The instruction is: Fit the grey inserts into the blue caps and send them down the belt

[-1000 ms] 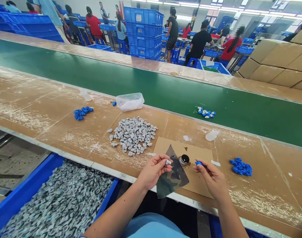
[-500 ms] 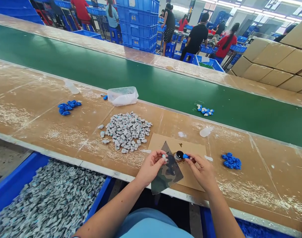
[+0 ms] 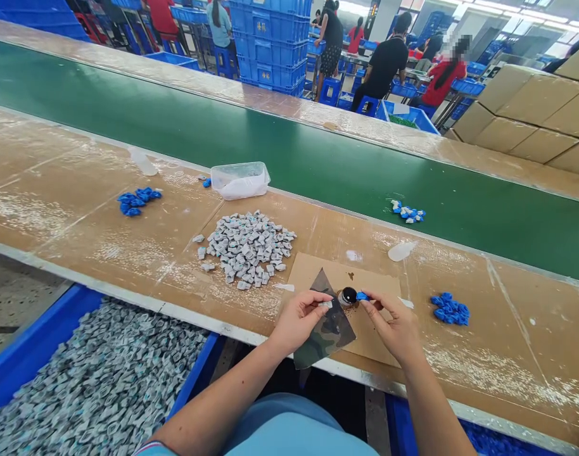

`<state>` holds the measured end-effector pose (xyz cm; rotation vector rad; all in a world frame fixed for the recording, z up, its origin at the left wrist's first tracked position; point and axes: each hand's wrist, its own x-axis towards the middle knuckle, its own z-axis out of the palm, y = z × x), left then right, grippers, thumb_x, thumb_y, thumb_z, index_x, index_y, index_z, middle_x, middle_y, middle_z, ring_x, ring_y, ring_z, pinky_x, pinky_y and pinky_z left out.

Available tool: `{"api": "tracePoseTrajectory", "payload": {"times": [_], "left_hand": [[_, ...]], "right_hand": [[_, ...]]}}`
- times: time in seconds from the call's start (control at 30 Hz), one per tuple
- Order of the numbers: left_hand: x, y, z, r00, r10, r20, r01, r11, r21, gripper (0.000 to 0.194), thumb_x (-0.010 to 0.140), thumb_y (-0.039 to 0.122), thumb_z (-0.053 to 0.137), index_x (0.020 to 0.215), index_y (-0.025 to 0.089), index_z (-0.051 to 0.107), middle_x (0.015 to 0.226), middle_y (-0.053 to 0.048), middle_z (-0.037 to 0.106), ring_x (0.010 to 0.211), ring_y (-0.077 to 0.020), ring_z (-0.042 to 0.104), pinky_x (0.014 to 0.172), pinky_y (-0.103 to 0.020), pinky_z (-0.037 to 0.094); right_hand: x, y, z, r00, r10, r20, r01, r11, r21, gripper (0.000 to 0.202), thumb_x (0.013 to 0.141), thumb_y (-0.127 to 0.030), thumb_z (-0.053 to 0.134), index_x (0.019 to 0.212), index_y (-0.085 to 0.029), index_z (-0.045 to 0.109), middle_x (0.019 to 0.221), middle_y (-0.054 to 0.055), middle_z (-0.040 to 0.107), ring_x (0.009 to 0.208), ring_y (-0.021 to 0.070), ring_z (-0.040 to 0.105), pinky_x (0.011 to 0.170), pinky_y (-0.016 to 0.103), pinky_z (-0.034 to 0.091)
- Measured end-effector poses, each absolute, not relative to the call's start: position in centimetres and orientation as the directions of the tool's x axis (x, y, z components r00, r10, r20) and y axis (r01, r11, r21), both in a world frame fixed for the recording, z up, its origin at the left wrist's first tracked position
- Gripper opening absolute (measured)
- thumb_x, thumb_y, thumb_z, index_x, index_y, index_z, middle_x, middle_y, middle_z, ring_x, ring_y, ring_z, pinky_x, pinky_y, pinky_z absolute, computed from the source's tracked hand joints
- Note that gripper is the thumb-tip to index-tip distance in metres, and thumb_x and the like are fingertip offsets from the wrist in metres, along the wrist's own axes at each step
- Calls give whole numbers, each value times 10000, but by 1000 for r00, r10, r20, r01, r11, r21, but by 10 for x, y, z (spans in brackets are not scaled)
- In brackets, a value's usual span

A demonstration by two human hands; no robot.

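Note:
Between thumb and fingertips, my left hand [image 3: 299, 322] pinches a small light-grey piece [image 3: 325, 304] above a camouflage cloth [image 3: 324, 339]. My right hand [image 3: 393, 322] grips a small blue piece [image 3: 362, 296] at the side of a little round jar [image 3: 349, 296] with a black top surface; whether the piece touches the jar is unclear. Cloth and jar rest on a flat cardboard sheet [image 3: 377, 282]. To the left lies a heap of grey pieces [image 3: 251, 247]. A small pile of blue pieces [image 3: 450, 308] sits right of my right hand.
A clear plastic tub [image 3: 241, 182] stands behind the grey heap, by the green conveyor belt [image 3: 185, 117]. Blue-and-white pieces [image 3: 408, 212] lie on the belt. More blue pieces [image 3: 138, 201] are at left. A blue bin [image 3: 92, 310] of grey pieces stands below the table edge. People sit beyond.
The grey piece in my left hand has turned, and that hand sits slightly nearer the jar. My right hand still holds the blue piece beside the jar. The whole view has shifted slightly.

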<state>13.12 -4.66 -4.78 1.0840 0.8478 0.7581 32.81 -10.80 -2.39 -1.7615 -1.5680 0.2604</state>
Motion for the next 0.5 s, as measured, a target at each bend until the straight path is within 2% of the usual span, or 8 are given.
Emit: {"api": "tracePoseTrajectory", "payload": {"times": [0.13, 0.27, 0.33, 0.5], "left_hand": [[140, -51, -50, 493, 840, -226, -173, 349, 921, 236, 678, 268, 729, 890, 173, 686, 852, -37, 659, 829, -159, 604, 814, -305, 496], [149, -56, -50, 510, 824, -247, -269, 425, 864, 278, 639, 226, 769, 882, 170, 646, 826, -21, 650, 825, -137, 596, 820, -297, 495], [152, -58, -49, 521, 818, -245, -299, 444, 845, 292, 629, 230, 782, 871, 169, 629, 816, -15, 643, 815, -130, 595, 815, -294, 496], [153, -60, -46, 542, 813, -215, -315, 433, 844, 312, 639, 270, 789, 876, 168, 612, 827, -19, 645, 830, -130, 601, 842, -301, 488]], "right_hand": [[328, -107, -28, 342, 925, 165, 586, -73, -807, 375, 795, -536, 597, 927, -209, 726, 777, 64, 725, 650, 174, 632, 642, 325, 540], [323, -110, -31, 324, 946, 24, 380, -107, -919, 390, 776, -532, 629, 967, -203, 715, 878, 82, 742, 755, 191, 671, 726, 346, 560], [319, -113, -31, 285, 958, 28, 386, -89, -918, 342, 794, -487, 630, 980, -213, 713, 892, 74, 740, 759, 181, 667, 737, 339, 559], [312, -120, -23, 194, 968, 161, 557, 26, -830, 210, 819, -357, 631, 964, -229, 715, 794, 36, 714, 665, 145, 630, 661, 289, 553]]}}
